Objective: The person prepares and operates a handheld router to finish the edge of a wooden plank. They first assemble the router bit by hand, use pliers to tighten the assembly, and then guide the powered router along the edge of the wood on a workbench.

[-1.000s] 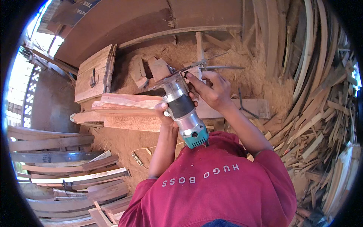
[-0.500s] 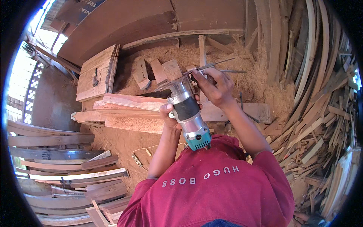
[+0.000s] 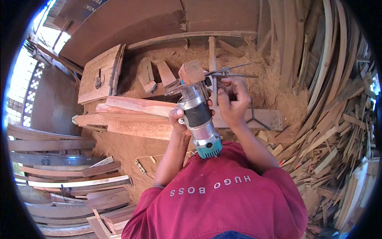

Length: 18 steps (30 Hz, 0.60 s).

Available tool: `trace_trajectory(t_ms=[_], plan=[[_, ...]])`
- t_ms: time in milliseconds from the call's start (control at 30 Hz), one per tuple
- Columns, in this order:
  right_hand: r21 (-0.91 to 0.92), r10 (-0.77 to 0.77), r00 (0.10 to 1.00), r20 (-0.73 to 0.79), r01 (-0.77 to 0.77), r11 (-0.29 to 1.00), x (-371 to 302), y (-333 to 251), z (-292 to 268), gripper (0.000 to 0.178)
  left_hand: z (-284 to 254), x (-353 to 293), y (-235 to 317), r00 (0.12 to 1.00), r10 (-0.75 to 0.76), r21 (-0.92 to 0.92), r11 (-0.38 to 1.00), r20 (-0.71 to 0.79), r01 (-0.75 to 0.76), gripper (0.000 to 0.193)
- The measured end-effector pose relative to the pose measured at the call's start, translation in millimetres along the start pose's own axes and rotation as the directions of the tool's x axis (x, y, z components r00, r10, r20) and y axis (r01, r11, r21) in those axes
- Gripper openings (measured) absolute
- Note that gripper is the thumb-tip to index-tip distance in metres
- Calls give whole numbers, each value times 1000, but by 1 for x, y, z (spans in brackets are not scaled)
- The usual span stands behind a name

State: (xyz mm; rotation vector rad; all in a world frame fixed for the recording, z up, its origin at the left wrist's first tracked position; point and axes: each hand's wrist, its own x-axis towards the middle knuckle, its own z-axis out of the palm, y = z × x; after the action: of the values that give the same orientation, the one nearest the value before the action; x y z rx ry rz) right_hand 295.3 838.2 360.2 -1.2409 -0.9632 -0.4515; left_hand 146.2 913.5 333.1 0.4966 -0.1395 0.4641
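Observation:
My left hand [image 3: 180, 124] grips a trim router [image 3: 199, 115] round its dark middle, thumb on the near side and fingertips showing on the far side. The router is tilted, its teal motor end toward my chest and its clear base [image 3: 192, 92] pointing away. To the right of the base, my right hand [image 3: 234, 101] is raised, with fingers bent and a gap between thumb and forefinger. I see nothing held there. Dark metal bars [image 3: 229, 72] lie beyond this hand. A wooden block [image 3: 191, 72] shows just past the router base.
Reddish boards [image 3: 139, 127] lie left of the router, near a wooden panel [image 3: 95, 79] with a dark tool on it. Smaller blocks [image 3: 166, 73] rest amid sawdust. Curved planks are stacked at lower left; strips and offcuts [image 3: 330, 147] pile up at right. A cord [image 3: 140, 166] lies on the ground.
My right hand has drawn back from the router base toward me, and its fingers have come away from it. The left hand still holds the router in nearly the same place.

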Motion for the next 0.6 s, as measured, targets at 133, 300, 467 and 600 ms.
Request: trace_trajectory(t_ms=[133, 300, 467, 600], plan=[[177, 509, 798, 323, -579, 796, 9, -18, -8, 35, -3, 0, -2, 1000, 4, -68, 998, 3, -4, 87], [261, 655, 472, 590, -879, 398, 19, -23, 0, 39, -1, 1, -6, 999, 1, -81, 997, 50, 3, 88], [398, 595, 388, 704, -909, 123, 18, -26, -4, 34, 1, 1, -5, 999, 23, -72, 997, 25, -21, 88], [407, 572, 371, 731, -911, 70, 19, -24, -1, 28, 1, 2, -2, 998, 52, -51, 997, 47, -49, 88]])
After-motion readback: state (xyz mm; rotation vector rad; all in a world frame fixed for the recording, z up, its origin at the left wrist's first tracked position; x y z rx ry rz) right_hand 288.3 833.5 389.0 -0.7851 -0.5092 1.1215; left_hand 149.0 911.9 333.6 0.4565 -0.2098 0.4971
